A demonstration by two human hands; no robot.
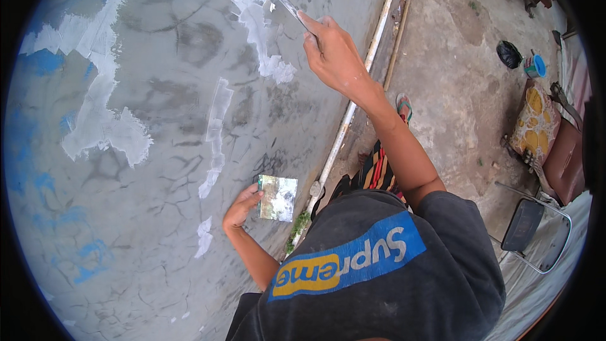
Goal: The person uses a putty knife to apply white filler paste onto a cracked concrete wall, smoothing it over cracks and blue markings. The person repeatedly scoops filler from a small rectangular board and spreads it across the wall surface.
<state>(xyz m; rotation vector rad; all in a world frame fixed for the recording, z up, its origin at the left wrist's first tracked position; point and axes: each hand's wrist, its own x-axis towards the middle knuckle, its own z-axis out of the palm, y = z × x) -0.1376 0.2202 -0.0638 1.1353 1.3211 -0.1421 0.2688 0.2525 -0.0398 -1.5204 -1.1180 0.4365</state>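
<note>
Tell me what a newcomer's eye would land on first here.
First, the right hand raised high, pressing a thin scraper blade against the grey cracked wall beside fresh white filler patches. Lower down, the left hand holds a small square board smeared with white filler close to the wall. At right, a metal chair stands on the ground.

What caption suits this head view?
Right hand presses a scraper to a grey wall; left hand holds a square plate.

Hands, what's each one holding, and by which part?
The right hand grips a putty knife by its handle end, blade against the wall. The left hand holds a square board by its left edge.
</note>
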